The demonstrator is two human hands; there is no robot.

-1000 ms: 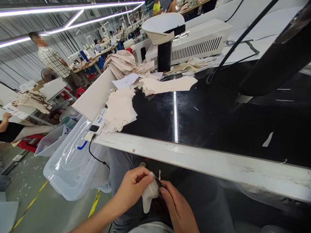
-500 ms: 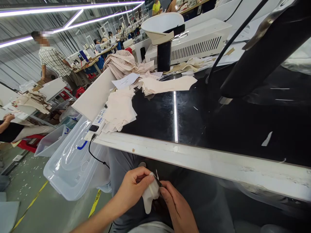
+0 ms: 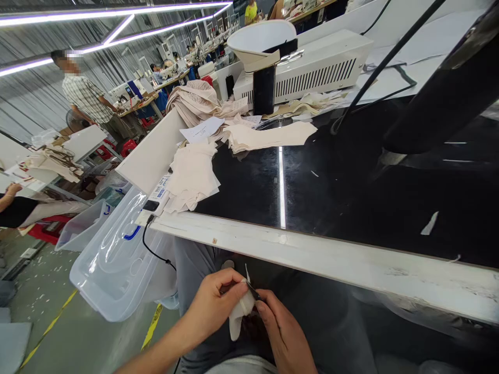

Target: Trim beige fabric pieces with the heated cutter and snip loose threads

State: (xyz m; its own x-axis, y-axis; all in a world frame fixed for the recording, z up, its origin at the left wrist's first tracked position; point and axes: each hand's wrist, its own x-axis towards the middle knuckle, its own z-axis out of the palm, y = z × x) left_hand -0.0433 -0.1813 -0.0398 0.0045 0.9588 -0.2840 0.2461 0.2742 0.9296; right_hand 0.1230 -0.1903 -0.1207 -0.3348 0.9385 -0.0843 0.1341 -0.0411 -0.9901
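Note:
Over my lap, my left hand [image 3: 218,298] pinches a small cream fabric piece [image 3: 236,323] between thumb and fingers. The lower end of the piece hangs free. My right hand [image 3: 283,327] is closed on a small dark tool with a narrow blade [image 3: 253,292]. Its tip lies against the upper edge of the fabric, close to my left thumb. Whether it is a pair of snips or a plain blade I cannot make out, as my fingers hide most of it. A thin pale strip [image 3: 247,272] sticks up from the fabric beside the tip.
Above my hands runs the white front edge [image 3: 312,254] of a black-topped table. Cream cut pieces [image 3: 193,174] lie stacked at its left, near a white vented box [image 3: 319,67]. A thick black arm [image 3: 436,109] overhangs the right side. A clear plastic bin [image 3: 113,259] stands lower left.
The thin strip now stands taller and further left, and the fabric's hanging end has risen slightly. The black arm has shifted right. In the background, a standing person's arm has moved forward.

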